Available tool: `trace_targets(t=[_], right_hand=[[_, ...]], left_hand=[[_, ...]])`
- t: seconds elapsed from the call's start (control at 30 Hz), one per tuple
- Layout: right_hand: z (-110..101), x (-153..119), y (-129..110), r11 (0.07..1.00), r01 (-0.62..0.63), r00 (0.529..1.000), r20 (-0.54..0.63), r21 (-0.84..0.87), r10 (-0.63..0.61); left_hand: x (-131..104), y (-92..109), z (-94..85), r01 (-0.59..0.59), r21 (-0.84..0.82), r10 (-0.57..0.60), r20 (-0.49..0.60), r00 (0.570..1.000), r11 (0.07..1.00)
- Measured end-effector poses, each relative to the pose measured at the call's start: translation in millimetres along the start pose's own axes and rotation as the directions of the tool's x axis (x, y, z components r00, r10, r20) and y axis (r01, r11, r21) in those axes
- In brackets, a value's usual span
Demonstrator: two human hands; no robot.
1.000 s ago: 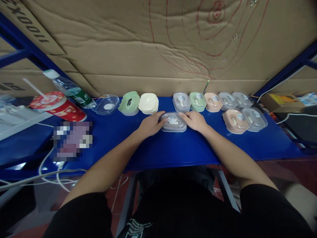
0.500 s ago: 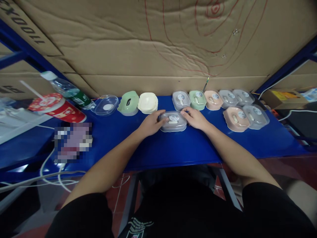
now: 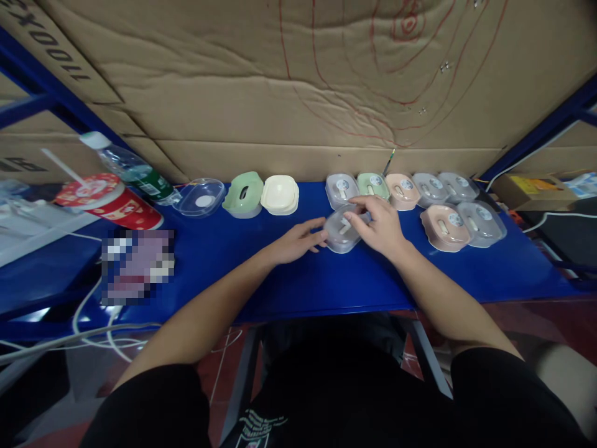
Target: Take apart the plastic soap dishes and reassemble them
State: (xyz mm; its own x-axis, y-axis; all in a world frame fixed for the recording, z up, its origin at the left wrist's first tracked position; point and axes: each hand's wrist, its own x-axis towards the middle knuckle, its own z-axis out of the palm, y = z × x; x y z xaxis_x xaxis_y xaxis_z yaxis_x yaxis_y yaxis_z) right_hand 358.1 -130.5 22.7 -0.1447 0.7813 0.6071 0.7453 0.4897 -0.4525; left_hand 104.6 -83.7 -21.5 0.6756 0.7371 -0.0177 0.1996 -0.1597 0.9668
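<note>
A small grey plastic box (image 3: 339, 239) with a clear lid sits turned at an angle on the blue table. My right hand (image 3: 380, 225) reaches over its right side, thumb on the lid and fingers at the far edge. To the left, my left hand (image 3: 301, 241) has its fingers apart, their tips at the box's left edge; whether they touch it I cannot tell. Just behind stand another grey lidded box (image 3: 339, 194), a green lidded box (image 3: 368, 182) and a pink lidded box (image 3: 403, 194).
More lidded boxes, including a pink one (image 3: 443, 233), stand right. Left of centre are stacked cream pieces (image 3: 277, 198), a green piece (image 3: 243, 200) and a clear lid (image 3: 198, 205). A red cup (image 3: 128, 208) and a bottle (image 3: 144, 180) lean far left. Cardboard (image 3: 224, 106) walls the back.
The grey box has moved right and turned. My right hand has come over its lid. My left hand has loosened from its side and its fingers have spread.
</note>
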Motion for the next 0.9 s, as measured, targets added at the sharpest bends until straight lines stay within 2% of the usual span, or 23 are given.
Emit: trace_targets(t=[0.07,0.17,0.27,0.37,0.47,0.53,0.6,0.7,0.77,0.83,0.9], right_hand=[[-2,-5,-17,0.993,0.096,0.993,0.069,0.061,-0.101],[5,-15,-34,0.961,0.142,0.962,0.197,0.236,-0.190],[25,-22,-34,0.876,-0.005,0.961,0.246,0.482,-0.130],[50,-25,-16,0.792,-0.222,0.963,0.252,0.568,0.089],[68,-19,12,0.753,-0.376,0.922,0.137,0.540,0.361],[72,-13,34,0.737,-0.393,0.882,-0.003,0.549,0.472],[70,-6,56,0.746,-0.386,0.827,-0.153,0.543,0.540],[58,4,91,0.777,-0.400,0.746,-0.319,0.487,0.584],[47,11,110,0.793,-0.409,0.737,-0.349,0.452,0.579],[38,17,122,0.766,-0.429,0.666,-0.405,0.480,0.627],[32,21,123,0.728,-0.423,0.598,-0.438,0.539,0.672]], left_hand=[[-3,4,5.8,-0.039,-0.097,0.049,0.103,0.993,0.995],[-3,5,5.5,-0.112,-0.086,0.119,0.077,0.990,0.990],[2,0,-6.6,-0.154,0.022,0.155,-0.037,0.987,0.988],[5,-6,-24.6,-0.139,0.285,0.201,-0.200,0.959,0.948],[4,-9,-41.1,-0.045,0.594,0.293,-0.328,0.898,0.803],[3,-10,-49.7,0.032,0.684,0.324,-0.386,0.864,0.729],[3,-13,-56.3,0.108,0.710,0.311,-0.434,0.846,0.696],[3,-19,-63.7,0.195,0.736,0.263,-0.457,0.850,0.648],[4,-23,-67.6,0.227,0.756,0.240,-0.453,0.859,0.614],[4,-25,-70.8,0.243,0.768,0.216,-0.442,0.870,0.593],[5,-26,-73.5,0.246,0.776,0.204,-0.431,0.879,0.580]])
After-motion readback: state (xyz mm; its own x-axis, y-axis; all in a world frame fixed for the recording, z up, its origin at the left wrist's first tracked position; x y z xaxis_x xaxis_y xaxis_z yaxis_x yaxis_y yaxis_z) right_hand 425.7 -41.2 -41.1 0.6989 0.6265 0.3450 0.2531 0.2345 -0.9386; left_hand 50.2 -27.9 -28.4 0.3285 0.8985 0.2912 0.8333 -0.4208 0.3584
